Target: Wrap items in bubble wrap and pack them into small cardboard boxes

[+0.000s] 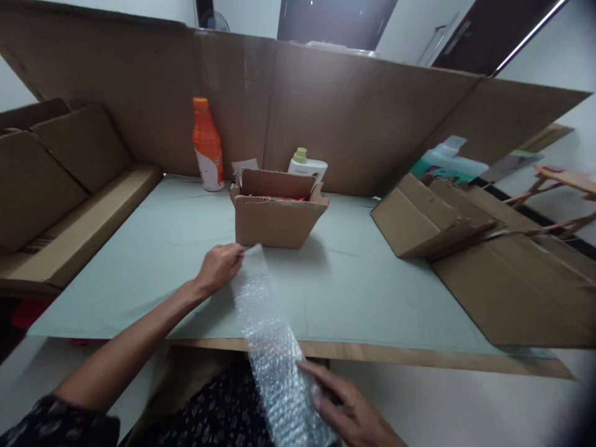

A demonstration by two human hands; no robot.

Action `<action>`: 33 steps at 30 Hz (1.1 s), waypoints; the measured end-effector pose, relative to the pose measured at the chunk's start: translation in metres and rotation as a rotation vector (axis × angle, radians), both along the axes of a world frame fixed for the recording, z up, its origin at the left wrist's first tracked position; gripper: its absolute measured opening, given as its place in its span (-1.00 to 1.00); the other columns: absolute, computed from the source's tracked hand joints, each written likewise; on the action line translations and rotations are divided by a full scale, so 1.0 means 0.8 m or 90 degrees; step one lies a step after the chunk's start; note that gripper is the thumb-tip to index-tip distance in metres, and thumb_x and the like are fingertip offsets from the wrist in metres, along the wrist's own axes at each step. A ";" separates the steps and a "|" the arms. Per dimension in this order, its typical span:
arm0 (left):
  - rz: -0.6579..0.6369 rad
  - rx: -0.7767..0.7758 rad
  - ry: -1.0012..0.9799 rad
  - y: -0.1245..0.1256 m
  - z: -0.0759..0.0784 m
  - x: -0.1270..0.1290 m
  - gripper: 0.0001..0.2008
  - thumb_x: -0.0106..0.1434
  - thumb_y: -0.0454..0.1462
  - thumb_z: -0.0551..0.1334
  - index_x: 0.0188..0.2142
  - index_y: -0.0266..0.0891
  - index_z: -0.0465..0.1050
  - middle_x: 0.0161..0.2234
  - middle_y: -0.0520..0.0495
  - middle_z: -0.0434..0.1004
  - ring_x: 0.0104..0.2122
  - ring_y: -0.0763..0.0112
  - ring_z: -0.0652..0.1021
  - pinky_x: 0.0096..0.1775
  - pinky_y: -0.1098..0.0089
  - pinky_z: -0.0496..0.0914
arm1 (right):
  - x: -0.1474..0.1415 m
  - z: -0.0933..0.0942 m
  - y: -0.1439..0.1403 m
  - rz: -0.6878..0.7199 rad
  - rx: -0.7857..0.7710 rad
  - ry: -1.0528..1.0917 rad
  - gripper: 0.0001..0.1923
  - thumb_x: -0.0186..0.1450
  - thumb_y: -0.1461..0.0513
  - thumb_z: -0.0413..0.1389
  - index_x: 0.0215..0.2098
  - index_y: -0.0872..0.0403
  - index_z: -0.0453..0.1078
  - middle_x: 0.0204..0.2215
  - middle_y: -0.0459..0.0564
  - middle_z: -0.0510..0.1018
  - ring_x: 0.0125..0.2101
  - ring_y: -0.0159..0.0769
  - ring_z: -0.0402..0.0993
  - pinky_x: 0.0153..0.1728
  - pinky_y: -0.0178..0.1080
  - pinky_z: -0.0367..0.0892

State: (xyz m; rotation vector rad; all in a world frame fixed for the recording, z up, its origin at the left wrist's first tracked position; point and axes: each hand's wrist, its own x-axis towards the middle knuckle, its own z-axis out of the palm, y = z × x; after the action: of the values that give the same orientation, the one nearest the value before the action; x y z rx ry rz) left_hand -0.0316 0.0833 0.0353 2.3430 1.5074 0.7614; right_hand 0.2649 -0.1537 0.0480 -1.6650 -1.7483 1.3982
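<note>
A long strip of clear bubble wrap (272,335) runs from the middle of the table down over its front edge toward my lap. My left hand (220,267) pinches the far left corner of the strip. Lower down, my right hand (342,400) grips the strip's right edge between thumb and fingers, past the table's edge. Just beyond the strip's far end stands a small open cardboard box (274,222), its flaps up, with something red barely showing inside. The near end of the strip runs out of the picture.
An orange bottle (208,146) and a white bottle with a green cap (307,166) stand behind the box. Cardboard boxes (414,217) and a bottle of teal liquid (447,162) are at right. More cardboard (41,180) lines the left; a tall cardboard wall (349,118) closes the back.
</note>
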 end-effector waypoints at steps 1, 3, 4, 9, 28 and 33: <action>-0.037 -0.001 0.006 0.012 0.000 0.021 -0.87 0.24 -0.33 0.19 -0.26 -0.17 0.52 -0.25 -0.11 0.65 -0.21 0.20 0.61 -0.05 0.21 0.43 | -0.005 -0.004 -0.009 0.010 -0.052 0.030 -0.55 0.38 -0.02 0.08 0.18 -0.12 0.47 -0.03 0.06 0.61 -0.08 -0.08 0.53 -0.01 -0.04 0.40; -0.090 0.003 0.008 0.025 0.000 0.056 -0.83 0.21 -0.38 0.21 -0.22 -0.21 0.53 -0.23 -0.17 0.64 -0.15 0.13 0.59 -0.01 0.12 0.42 | -0.016 -0.013 -0.019 0.006 -0.112 0.102 -0.58 0.36 -0.05 0.11 0.04 -0.06 0.57 -0.04 0.06 0.62 -0.04 -0.05 0.51 0.02 -0.05 0.35; -0.106 0.007 0.003 0.026 0.001 0.068 -0.78 0.20 -0.39 0.22 -0.15 -0.24 0.53 -0.17 -0.23 0.63 -0.08 0.07 0.57 0.03 0.05 0.40 | -0.021 -0.018 -0.021 -0.012 -0.118 0.136 -0.58 0.33 -0.07 0.13 -0.03 -0.02 0.60 -0.10 0.06 0.63 -0.09 -0.06 0.51 -0.02 -0.08 0.36; -0.189 -0.009 -0.058 -0.038 0.008 0.039 -0.51 0.20 -0.40 0.16 0.14 -0.25 0.41 0.15 -0.28 0.48 0.18 0.04 0.42 0.22 -0.06 0.26 | -0.043 -0.020 -0.011 -0.168 -0.118 0.356 -0.56 0.22 -0.12 0.26 -0.18 0.04 0.59 -0.41 -0.05 0.56 -0.39 -0.30 0.42 -0.30 -0.26 0.32; 0.034 -0.321 -0.114 -0.137 -0.026 0.051 -0.29 0.26 -0.28 0.16 0.38 -0.28 0.08 -0.42 0.05 0.51 -0.45 0.33 0.49 -0.32 0.36 0.30 | -0.057 -0.044 0.047 -0.175 0.313 0.137 -0.61 0.39 0.25 0.14 0.17 -0.09 0.37 -0.03 0.06 0.62 -0.11 -0.18 0.58 -0.09 -0.07 0.49; 0.040 -0.255 -0.060 -0.140 -0.035 0.048 -0.32 0.29 -0.29 0.14 0.39 -0.25 0.05 -0.42 0.03 0.53 -0.46 0.30 0.51 -0.32 0.34 0.35 | -0.063 -0.056 0.059 0.051 0.530 -0.156 -0.54 0.33 0.38 0.11 0.18 0.04 0.36 0.22 0.18 0.44 0.24 0.01 0.32 0.11 0.14 0.37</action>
State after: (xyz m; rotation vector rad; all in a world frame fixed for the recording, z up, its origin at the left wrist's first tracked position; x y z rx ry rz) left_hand 0.0067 -0.0286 0.0073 1.9480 1.5338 0.5166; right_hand 0.2146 -0.1063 0.0032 -1.3166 -2.1260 0.3586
